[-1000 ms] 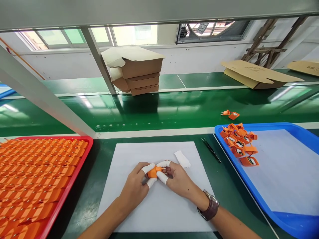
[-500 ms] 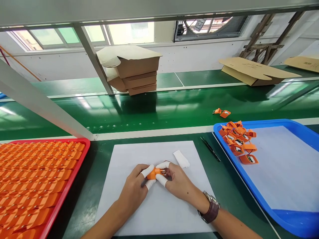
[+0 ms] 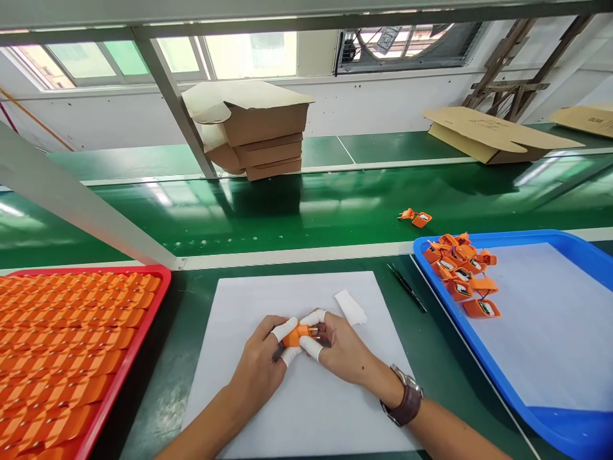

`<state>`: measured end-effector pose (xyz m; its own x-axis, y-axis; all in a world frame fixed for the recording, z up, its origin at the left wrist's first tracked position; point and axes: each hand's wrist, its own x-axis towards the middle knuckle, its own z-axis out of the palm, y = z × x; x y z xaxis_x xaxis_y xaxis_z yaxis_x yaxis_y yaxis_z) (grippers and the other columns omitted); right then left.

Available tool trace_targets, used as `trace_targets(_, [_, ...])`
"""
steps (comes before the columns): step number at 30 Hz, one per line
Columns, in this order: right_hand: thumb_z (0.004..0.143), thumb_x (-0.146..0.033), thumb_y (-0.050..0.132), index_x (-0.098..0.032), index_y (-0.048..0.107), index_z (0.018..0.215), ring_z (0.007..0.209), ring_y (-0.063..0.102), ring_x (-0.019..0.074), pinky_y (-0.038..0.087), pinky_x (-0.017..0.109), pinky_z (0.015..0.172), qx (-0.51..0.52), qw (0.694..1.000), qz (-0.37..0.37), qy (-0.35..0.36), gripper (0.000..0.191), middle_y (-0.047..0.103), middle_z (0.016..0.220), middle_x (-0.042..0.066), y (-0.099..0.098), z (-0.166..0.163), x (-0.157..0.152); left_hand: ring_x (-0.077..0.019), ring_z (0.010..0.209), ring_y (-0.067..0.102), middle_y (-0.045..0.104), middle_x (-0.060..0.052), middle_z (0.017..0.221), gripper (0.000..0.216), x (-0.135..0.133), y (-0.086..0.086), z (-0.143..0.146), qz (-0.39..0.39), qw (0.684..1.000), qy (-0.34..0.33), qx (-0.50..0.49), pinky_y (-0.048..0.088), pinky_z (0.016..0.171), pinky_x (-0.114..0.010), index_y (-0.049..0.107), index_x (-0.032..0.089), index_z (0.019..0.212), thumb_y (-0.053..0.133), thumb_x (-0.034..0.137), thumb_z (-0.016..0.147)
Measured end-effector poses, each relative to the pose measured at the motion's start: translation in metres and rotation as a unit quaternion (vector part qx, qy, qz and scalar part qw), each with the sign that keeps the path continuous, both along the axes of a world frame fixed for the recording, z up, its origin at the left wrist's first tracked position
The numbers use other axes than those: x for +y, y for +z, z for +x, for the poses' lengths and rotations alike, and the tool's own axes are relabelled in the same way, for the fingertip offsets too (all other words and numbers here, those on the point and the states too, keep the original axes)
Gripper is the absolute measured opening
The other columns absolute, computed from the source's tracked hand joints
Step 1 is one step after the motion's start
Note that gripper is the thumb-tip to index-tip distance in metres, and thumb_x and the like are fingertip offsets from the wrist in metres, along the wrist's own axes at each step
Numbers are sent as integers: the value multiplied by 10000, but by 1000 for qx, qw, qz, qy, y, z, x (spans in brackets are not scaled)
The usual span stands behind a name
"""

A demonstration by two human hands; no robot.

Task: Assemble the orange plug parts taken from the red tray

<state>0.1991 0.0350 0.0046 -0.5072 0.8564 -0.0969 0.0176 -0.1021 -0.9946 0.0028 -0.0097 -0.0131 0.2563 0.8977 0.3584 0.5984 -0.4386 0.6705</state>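
- Head view, the hold: the left hand (image 3: pixel 261 358) and right hand (image 3: pixel 342 348) pinch an orange plug (image 3: pixel 296 335) between them, white-sleeved fingers closed down to its width. The plug lies sideways over the middle of a white sheet (image 3: pixel 306 409), its pins toward the right hand.
- A paper scrap (image 3: pixel 351 307) lies on the sheet just beyond the right hand; a thin black tool (image 3: pixel 407 288) lies on the bench (image 3: pixel 163 377) between sheet and blue tray.
- The red tray (image 3: pixel 166 281) at the left is covered with rows of orange pieces (image 3: pixel 71 338).
- The blue tray (image 3: pixel 527 236) at the right bears a heap (image 3: pixel 462 262) of open orange parts in its far left corner, on a pale liner (image 3: pixel 536 332).
- Two orange parts (image 3: pixel 416 217) sit on the green belt (image 3: pixel 345 211); cartons (image 3: pixel 268 128) stand stacked past it, and a flatter box (image 3: pixel 483 128) farther right.
- A slanted post (image 3: pixel 81 198) crosses the left side, hiding some of the belt; an overhead beam (image 3: pixel 306 13) covers the top of the windows (image 3: pixel 251 54).
- Fingers hide both ends of the plug, and its inside cannot be seen.
- Both trays are cut off by the frame, as are the forearms. Parts in the heap overlap too much to count.
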Motion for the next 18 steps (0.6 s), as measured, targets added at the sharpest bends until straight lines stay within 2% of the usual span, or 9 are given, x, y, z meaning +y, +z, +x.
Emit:
trace_targets(3, [899, -300, 645, -231, 643, 1041, 831, 660, 170, 559, 338, 777, 2, 1000, 13, 5, 158, 681, 961, 24, -2, 1, -2, -211, 1055, 623, 575, -85, 1205, 483, -1, 3, 0, 2, 1000, 6, 21, 592, 855, -360, 480, 287, 1382, 605, 160, 934])
trace_targets(6, [958, -398, 570, -226, 632, 1109, 773, 653, 169, 563, 338, 731, 9, 1000, -5, 9, 237, 675, 869, 18, -2, 3, -1, -240, 1116, 593, 538, -101, 1236, 442, 0, 10, -7, -23, 999, 13, 43, 569, 910, -411, 501, 277, 1363, 583, 179, 940])
trace_targets(10, [1008, -451, 466, -192, 638, 1034, 714, 643, 166, 556, 337, 706, -5, 1000, 2, -1, 312, 667, 781, 17, -1, 6, 0, -221, 1087, 593, 551, -76, 1244, 436, 5, 21, -21, -133, 990, 21, 29, 554, 932, -412, 497, 319, 1360, 546, 183, 948])
trace_targets(13, [1014, -440, 459, -182, 639, 995, 704, 637, 162, 550, 329, 698, -14, 1000, 15, 2, 316, 665, 780, 20, -2, 8, -1, -206, 1044, 603, 570, -57, 1258, 450, 7, 26, -28, -201, 979, 43, 16, 536, 953, -417, 496, 345, 1360, 545, 185, 942])
trace_targets(18, [1007, -410, 478, -203, 621, 1176, 719, 640, 171, 551, 331, 698, -22, 999, 34, 2, 304, 659, 791, 12, -6, 7, -2, -217, 1017, 605, 570, -72, 1269, 569, 10, 25, -25, -194, 980, 45, 7, 530, 934, -408, 474, 327, 1396, 681, 286, 868])
